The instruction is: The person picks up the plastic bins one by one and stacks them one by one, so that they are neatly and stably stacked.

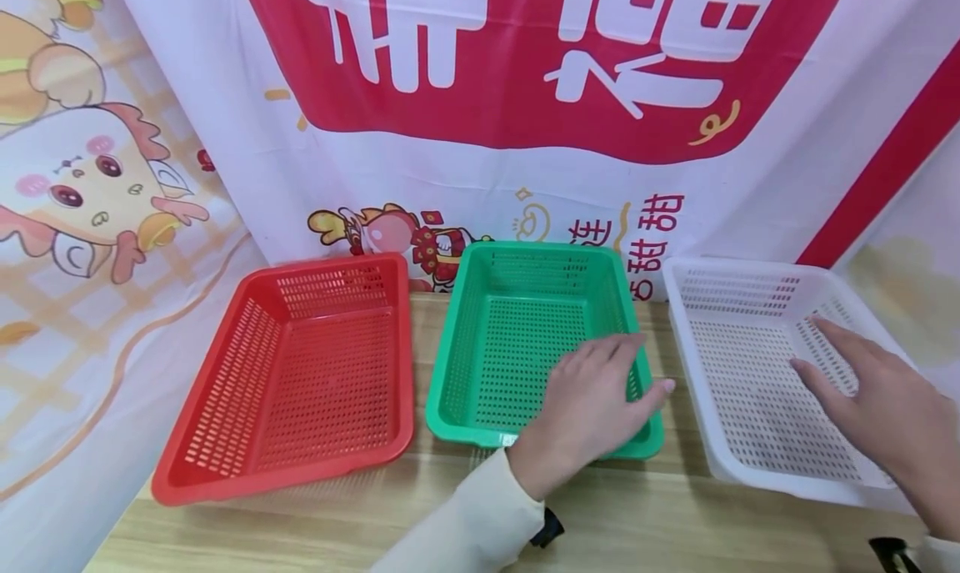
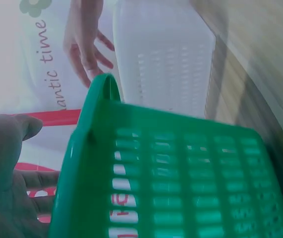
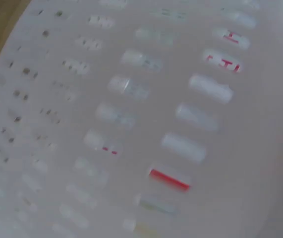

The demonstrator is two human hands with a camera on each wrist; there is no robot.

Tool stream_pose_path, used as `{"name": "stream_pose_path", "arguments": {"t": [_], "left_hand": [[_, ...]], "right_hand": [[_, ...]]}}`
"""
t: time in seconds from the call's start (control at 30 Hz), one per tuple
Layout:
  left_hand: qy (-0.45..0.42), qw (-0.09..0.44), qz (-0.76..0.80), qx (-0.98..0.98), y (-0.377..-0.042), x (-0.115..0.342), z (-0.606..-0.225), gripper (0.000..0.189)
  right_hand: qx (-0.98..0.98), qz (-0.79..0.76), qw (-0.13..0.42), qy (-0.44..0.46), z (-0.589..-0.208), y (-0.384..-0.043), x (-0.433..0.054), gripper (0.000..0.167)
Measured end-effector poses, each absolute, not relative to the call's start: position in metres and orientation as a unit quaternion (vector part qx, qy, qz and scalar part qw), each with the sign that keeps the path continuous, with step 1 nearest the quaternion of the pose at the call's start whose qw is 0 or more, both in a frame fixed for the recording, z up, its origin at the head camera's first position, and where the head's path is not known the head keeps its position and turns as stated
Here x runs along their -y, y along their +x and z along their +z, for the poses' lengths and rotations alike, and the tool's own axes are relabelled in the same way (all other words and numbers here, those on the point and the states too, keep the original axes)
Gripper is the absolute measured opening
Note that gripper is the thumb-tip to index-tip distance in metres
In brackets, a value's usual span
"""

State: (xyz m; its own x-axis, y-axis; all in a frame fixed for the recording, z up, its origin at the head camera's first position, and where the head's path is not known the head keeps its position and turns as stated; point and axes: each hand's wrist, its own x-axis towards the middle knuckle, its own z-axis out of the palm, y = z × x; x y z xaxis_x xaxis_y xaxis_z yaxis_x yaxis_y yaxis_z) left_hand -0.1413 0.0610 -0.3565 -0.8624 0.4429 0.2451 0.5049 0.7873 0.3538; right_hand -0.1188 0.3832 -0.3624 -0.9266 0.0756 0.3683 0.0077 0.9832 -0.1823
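Observation:
In the head view my left hand (image 1: 588, 402) is above the front right part of a green plastic basket (image 1: 467, 429), its fingers relaxed and thumb spread to the right. The left wrist view shows the same hand (image 2: 7, 173) beside the green basket's rim (image 2: 72, 168), holding nothing. Over a white plastic basket (image 1: 693, 381) hovers my right hand (image 1: 881, 398), thumb and fingers apart with nothing between them. The white basket's perforated wall (image 3: 151, 129) fills the right wrist view, slightly blurred; no part of the hand shows there. Both baskets hold no items that I can see.
A red plastic basket (image 1: 401, 389) stands at the left on the wooden table (image 1: 360, 523). The three baskets form a row, with narrow gaps between them. Behind them hangs a printed cloth (image 1: 465, 173) in white and red; another patterned cloth (image 1: 45, 323) covers the left side.

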Motion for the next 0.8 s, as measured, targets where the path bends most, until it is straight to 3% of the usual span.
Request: {"name": "stream_pose_path", "arguments": {"t": [0.23, 0.5, 0.8], "left_hand": [[-0.265, 0.074, -0.241, 0.931, -0.142, -0.084, -0.359, 0.068], [-0.256, -0.005, -0.372, 0.892, -0.143, -0.108, -0.356, 0.066], [-0.253, -0.044, -0.450, 0.856, -0.145, -0.129, -0.360, 0.062]], "right_hand": [[0.969, 0.118, 0.210, -0.051, -0.374, -0.120, -0.412, 0.074], [0.958, 0.163, 0.224, -0.068, -0.380, -0.124, -0.442, 0.070], [0.944, 0.198, 0.243, -0.099, -0.394, -0.129, -0.462, 0.061]]}}
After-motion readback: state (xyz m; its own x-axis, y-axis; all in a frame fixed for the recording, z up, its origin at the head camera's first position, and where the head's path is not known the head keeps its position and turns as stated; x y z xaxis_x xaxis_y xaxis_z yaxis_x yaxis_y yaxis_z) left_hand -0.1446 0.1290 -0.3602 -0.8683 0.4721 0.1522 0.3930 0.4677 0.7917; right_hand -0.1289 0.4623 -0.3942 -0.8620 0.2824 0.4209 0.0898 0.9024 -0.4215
